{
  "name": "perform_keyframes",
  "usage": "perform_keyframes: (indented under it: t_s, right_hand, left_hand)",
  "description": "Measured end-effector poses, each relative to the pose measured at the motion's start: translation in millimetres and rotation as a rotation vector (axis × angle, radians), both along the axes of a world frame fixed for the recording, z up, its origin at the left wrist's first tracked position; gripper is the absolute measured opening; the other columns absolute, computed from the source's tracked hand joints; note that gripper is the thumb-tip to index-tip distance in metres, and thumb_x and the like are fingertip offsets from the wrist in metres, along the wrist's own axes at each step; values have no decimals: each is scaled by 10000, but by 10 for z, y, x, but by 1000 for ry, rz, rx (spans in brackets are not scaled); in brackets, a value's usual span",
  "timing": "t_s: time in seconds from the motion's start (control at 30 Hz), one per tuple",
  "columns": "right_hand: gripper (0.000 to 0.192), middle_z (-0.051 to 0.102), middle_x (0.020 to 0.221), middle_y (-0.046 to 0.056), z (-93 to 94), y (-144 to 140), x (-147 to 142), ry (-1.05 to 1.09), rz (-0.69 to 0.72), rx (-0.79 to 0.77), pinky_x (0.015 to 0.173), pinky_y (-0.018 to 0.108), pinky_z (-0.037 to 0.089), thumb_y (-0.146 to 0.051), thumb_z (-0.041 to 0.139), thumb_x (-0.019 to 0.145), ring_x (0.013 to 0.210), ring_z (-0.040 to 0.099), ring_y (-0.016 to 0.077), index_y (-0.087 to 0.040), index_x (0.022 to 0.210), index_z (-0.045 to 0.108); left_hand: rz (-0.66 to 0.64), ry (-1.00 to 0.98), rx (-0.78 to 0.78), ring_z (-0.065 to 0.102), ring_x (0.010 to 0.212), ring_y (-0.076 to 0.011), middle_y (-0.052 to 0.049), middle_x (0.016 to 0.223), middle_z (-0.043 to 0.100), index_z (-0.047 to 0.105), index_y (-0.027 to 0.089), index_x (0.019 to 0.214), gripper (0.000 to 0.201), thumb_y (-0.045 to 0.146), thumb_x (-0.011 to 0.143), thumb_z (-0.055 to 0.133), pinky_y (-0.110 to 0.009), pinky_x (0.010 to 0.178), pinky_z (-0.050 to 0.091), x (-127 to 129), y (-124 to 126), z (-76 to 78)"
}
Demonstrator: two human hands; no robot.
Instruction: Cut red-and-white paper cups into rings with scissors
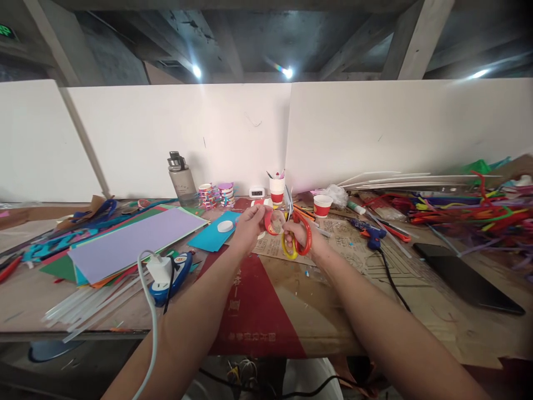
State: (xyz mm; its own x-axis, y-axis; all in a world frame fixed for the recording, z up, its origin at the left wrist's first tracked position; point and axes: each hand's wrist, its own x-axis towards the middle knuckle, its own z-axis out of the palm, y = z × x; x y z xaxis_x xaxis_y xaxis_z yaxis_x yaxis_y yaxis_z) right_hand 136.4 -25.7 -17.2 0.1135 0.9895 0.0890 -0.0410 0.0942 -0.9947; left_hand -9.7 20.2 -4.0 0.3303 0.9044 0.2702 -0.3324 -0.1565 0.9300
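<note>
Near the middle of the table, my left hand point(250, 225) pinches a red ring-shaped piece point(267, 221), its material unclear. Close beside it on the right, my right hand point(296, 232) is closed on scissors point(307, 238) with red and yellow handle loops. The blades point up and away from me. Whether they touch the red piece I cannot tell. Beyond my hands stand a stack of red-and-white paper cups point(277, 190) with pens in it and a small white digital clock point(257, 193). A white disc point(225, 226) lies on blue paper point(208, 236) to the left.
Coloured sheets point(137, 241), clear plastic strips point(89, 305) and a blue-and-white power strip point(172, 280) lie left. A bottle point(182, 180) stands behind. To the right are another paper cup point(322, 206), a blue glue gun point(370, 232), a black tablet-like slab point(466, 278) and heaped pipe cleaners point(491, 214).
</note>
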Motion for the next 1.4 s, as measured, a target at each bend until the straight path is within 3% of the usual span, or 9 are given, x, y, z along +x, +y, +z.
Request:
perform_keyframes:
  t_s: [0.1, 0.23, 0.4, 0.6, 0.73, 0.87, 1.03, 1.17, 1.4]
  right_hand:
    - [139, 469, 419, -52, 7, -12, -13, 141, 76, -134, 386, 205, 362, -287, 575, 584, 367, 417, 84, -225, 581, 450]
    - [135, 456, 400, -48, 31, -44, -43, 138, 112, -196, 376, 203, 344, -277, 578, 569, 362, 389, 82, -219, 544, 458]
    - [289, 431, 410, -66, 41, -104, -89, 161, 197, -289, 378, 187, 332, -380, 682, 691, 362, 379, 72, -214, 599, 464]
    - [490, 449, 455, -71, 6, -130, -43, 33, 91, -145, 348, 200, 349, -675, 626, 809, 343, 408, 81, -221, 686, 486]
    - [430, 508, 542, -76, 118, -152, -7, -72, -98, -9, 341, 214, 401, -618, 702, 765, 364, 466, 94, -223, 873, 569]
    - [494, 506, 511, -87, 219, -166, 43, -173, -150, -37, 323, 219, 390, -535, 731, 735, 348, 485, 117, -217, 1090, 602]
    - [570, 503, 490, -113, 203, -161, 186, -300, -189, -40, 322, 232, 381, -446, 720, 726, 332, 471, 131, -225, 1208, 511]
    - [460, 506, 533, -127, 171, -137, 290, -307, -193, 30, 390, 229, 423, -378, 686, 708, 392, 520, 124, -245, 1052, 411]
    - [301, 542, 606, -87, 165, -73, 319, -306, -205, 200, 528, 281, 519, -397, 567, 764, 541, 615, 153, -274, 856, 308]
  left_hand:
    - [-35, 27, -18, 570, 613, -107, -15, 758, 675, 673, 166, 878, 420, 443, 625, 861, -244, 596, 483, 17, 22, -37]
    - [64, 134, 147, 584, 671, -112, -13, 825, 695, 707, 189, 862, 286, 312, 647, 851, -236, 638, 477, 19, 33, -81]
    - [136, 208, 271, 567, 678, -141, -11, 741, 668, 687, 202, 725, 157, 284, 680, 813, -264, 663, 464, 10, -27, -61]
    - [258, -86, 47, 479, 572, -101, 31, 634, 565, 619, 212, 755, 185, 336, 735, 755, -234, 546, 387, 16, -145, 48]
    - [283, -393, -132, 436, 524, -58, 50, 671, 562, 539, 214, 777, 292, 259, 633, 789, -204, 489, 324, -82, -84, 156]
    - [340, -397, -129, 446, 530, -47, 35, 729, 607, 537, 214, 814, 276, 278, 690, 775, -199, 495, 348, -200, 24, 180]
    - [271, -388, -191, 457, 530, -41, 44, 690, 586, 534, 201, 782, 313, 286, 669, 812, -183, 470, 328, -150, 11, 155]
    - [208, -327, -248, 448, 539, -49, 54, 661, 565, 538, 190, 736, 397, 255, 537, 875, -183, 474, 309, -12, -62, 90]
    - [-120, -9, -198, 457, 613, -77, 5, 642, 553, 549, 147, 584, 417, 329, 512, 916, -218, 587, 371, 106, -186, -36]
